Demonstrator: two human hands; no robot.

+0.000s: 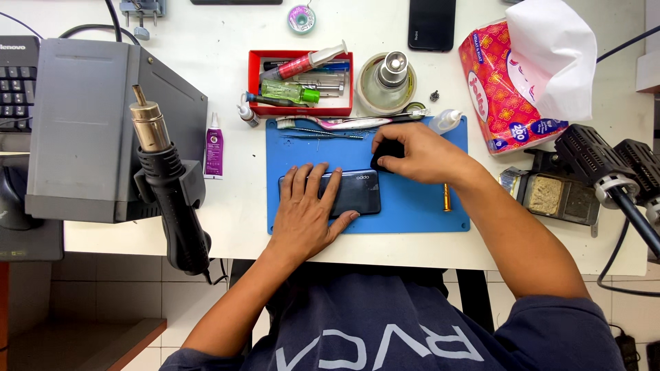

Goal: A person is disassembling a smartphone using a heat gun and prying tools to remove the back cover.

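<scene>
A dark blue phone (361, 191) lies back-up on a blue work mat (412, 206). My left hand (307, 209) rests flat on the phone's left half, fingers spread, pressing it down. My right hand (419, 152) is closed around a small black object (386, 151), perhaps a suction cup, held at the phone's upper right corner. Much of the phone's left side is hidden under my palm.
A red tray (256, 82) of tools and bottles stands behind the mat. A hot-air gun (165, 178) hangs on a grey station (82, 130) at left. A tissue pack (509, 89), sponge holder (550, 196), tape roll (385, 82) and a second phone (432, 24) lie around.
</scene>
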